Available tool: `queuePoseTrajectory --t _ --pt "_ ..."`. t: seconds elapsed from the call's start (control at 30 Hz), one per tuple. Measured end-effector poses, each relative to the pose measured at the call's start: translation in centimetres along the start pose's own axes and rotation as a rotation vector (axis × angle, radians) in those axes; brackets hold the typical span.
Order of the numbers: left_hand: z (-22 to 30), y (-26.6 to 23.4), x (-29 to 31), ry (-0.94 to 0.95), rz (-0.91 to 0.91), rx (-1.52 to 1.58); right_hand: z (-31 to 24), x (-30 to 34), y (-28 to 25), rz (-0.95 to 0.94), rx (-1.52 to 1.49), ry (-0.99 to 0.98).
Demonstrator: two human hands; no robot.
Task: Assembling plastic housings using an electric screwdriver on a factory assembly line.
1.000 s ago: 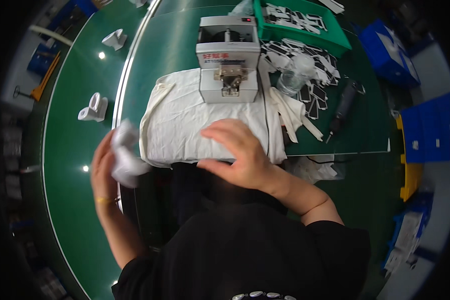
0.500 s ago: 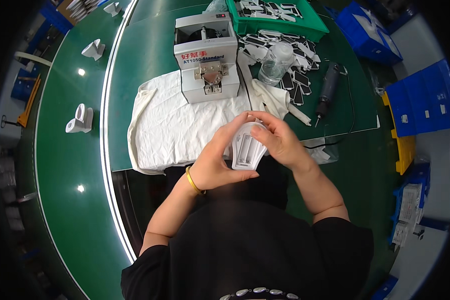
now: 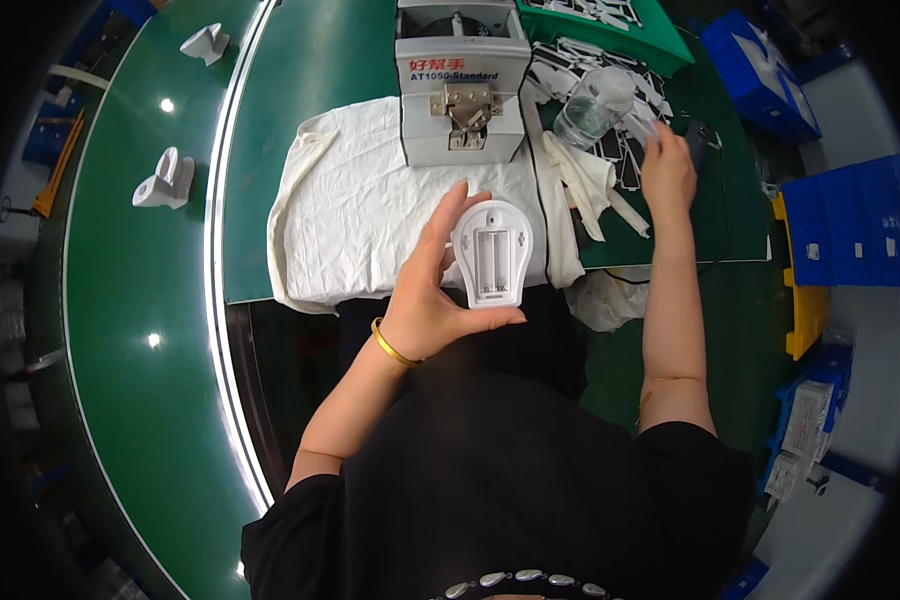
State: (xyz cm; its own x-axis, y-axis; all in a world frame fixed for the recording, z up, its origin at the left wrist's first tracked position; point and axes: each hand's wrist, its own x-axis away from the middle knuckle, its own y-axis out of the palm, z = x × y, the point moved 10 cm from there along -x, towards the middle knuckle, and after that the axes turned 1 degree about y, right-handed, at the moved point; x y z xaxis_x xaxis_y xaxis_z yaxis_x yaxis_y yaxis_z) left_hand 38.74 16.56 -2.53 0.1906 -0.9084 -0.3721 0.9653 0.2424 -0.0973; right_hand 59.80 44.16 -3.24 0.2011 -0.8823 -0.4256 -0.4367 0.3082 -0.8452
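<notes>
My left hand [image 3: 432, 285] grips a white plastic housing [image 3: 523, 240] by its edges, thumb below and fingers above. The housing is rounded at the top and narrower at the bottom. Its open battery compartment faces up, with metal springs at the lower end and a small hole above it. Stretched out to the far right, my right hand [image 3: 670, 172] is partly blurred. Its fingertips pinch a blurred white plastic piece [image 3: 638, 124] beside a clear plastic bottle [image 3: 587, 112], over a pile of white and black flat pieces [image 3: 625, 160].
A grey benchtop machine [image 3: 462, 100] stands on a white cloth [image 3: 360, 215]. Behind the pile is a green crate [image 3: 660, 40]. A dark electric screwdriver [image 3: 708, 145] lies at the right. White housings [image 3: 167, 180] stand on the green belt at left; blue bins [image 3: 850, 225] are far right.
My right hand has left the housing and reached forward right to the pile. The left hand keeps the housing, whose compartment is now in full view. The whole view has shifted slightly.
</notes>
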Motion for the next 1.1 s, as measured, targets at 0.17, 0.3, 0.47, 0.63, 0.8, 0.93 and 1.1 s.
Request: queuePoseTrajectory --t 0.17,0.3,0.47,0.63,0.8,0.93,1.1 --pt "-1.0 -1.0 0.5 0.005 0.047 0.025 -2.6 1.2 -2.7 0.116 -0.200 -0.174" --pt "-1.0 -1.5 0.6 0.015 0.079 0.047 -1.7 1.9 -0.5 0.052 -0.245 -0.188" --pt "-2.3 -2.2 1.4 -0.056 0.109 0.150 0.7 2.1 -1.0 0.007 -0.843 0.114" --pt "-1.5 -1.8 1.2 0.018 0.066 0.063 -6.4 4.8 -6.5 -0.077 -1.128 0.061" --pt "-0.9 -0.7 1.0 0.058 0.005 0.082 -15.3 9.5 -8.5 -0.372 -1.185 -0.183" --pt "-0.6 -0.9 1.1 0.033 -0.004 0.097 -19.9 12.4 -7.8 -0.567 -1.008 -0.475" --pt "-0.6 -1.0 1.2 0.052 -0.005 0.083 -19.8 13.6 -6.0 -0.552 -1.029 -0.330"
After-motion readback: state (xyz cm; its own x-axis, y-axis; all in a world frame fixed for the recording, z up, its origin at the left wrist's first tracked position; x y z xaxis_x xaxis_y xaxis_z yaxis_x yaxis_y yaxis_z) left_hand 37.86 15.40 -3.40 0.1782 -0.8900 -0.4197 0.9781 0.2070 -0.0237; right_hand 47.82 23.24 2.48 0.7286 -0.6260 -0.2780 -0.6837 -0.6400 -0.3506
